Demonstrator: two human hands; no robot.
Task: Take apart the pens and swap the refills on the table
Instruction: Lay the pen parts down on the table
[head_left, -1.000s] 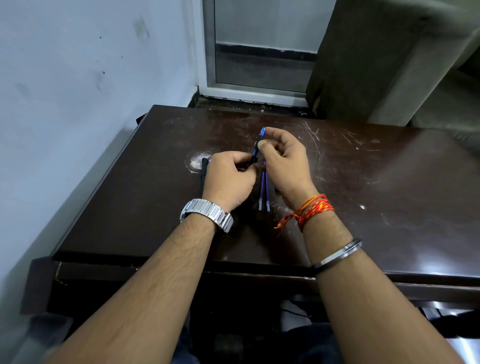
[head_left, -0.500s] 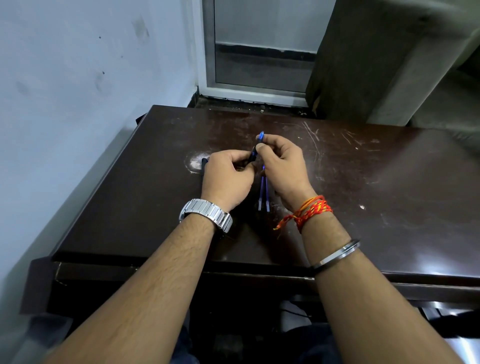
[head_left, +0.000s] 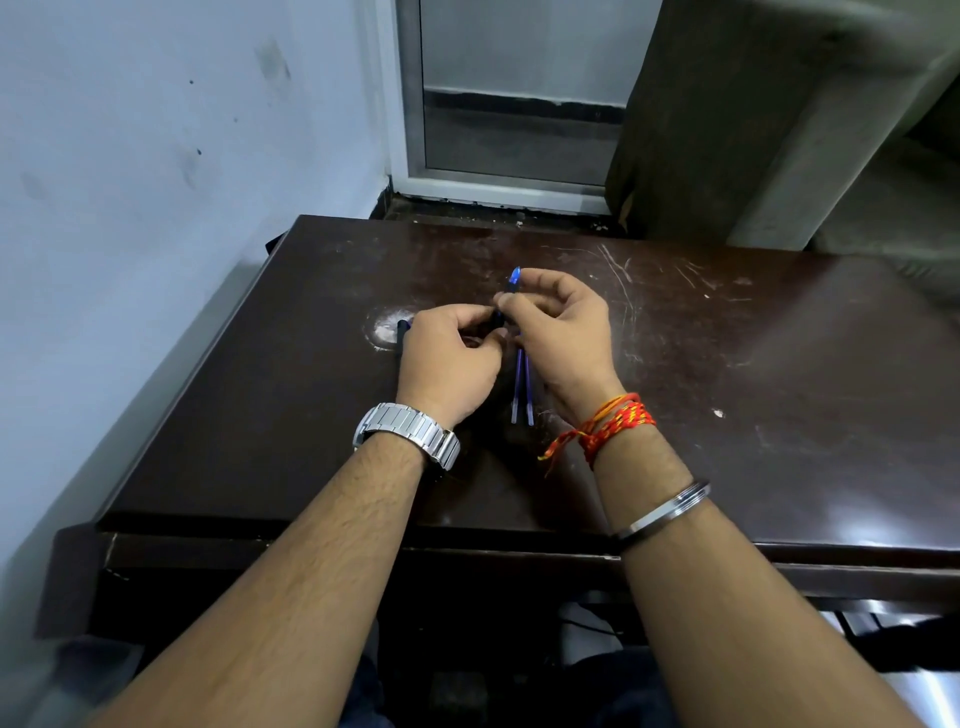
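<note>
A dark pen barrel with a blue tip (head_left: 514, 278) is held between both hands above the dark brown table (head_left: 727, 364). My left hand (head_left: 449, 358) grips its lower end, fingers curled around it. The fingertips of my right hand (head_left: 561, 332) pinch the pen just below the blue tip. Two thin blue refills (head_left: 521, 389) lie side by side on the table between my wrists, partly hidden under my hands. Another dark pen part (head_left: 402, 332) shows at the left edge of my left hand; whether it lies on the table or is held I cannot tell.
A white smudge (head_left: 387, 327) marks the table left of my hands. A pale wall runs close along the table's left side. Behind the table stand a glass door frame (head_left: 498, 182) and a dark cloth-covered block (head_left: 727, 130).
Both hands have shifted only slightly; the blue tip dipped a little and the right fingers re-gripped near it. The refills on the table have not moved.
</note>
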